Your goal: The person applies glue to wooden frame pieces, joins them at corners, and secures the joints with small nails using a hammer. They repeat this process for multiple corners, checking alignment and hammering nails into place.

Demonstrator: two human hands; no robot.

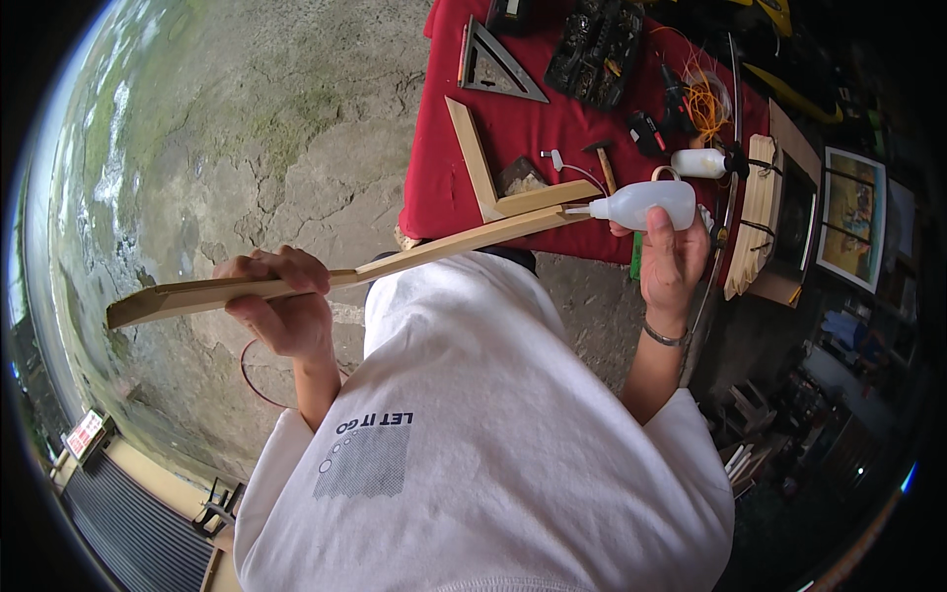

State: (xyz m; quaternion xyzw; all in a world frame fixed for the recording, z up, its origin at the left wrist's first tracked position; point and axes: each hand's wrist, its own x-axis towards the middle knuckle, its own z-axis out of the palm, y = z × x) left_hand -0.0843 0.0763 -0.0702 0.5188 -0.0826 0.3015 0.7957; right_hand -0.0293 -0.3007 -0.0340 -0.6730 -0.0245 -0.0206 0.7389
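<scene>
My left hand is closed around a pale wooden frame piece, made of two strips that meet at an angle. It reaches across in front of my white shirt, its far end over the red-covered table. A translucent white squeeze bottle lies on its side in my right hand, fingers wrapped round it. The bottle's nozzle points left and is at the tip of the wood; whether they touch, I cannot tell. Beyond it, a second angled wooden frame piece rests on the cloth.
The table with its red cloth carries a speed square, a black case of small hardware, a hammer, a white bottle, a cordless tool and orange string. Bundled wood strips stand right. Cracked concrete spreads left.
</scene>
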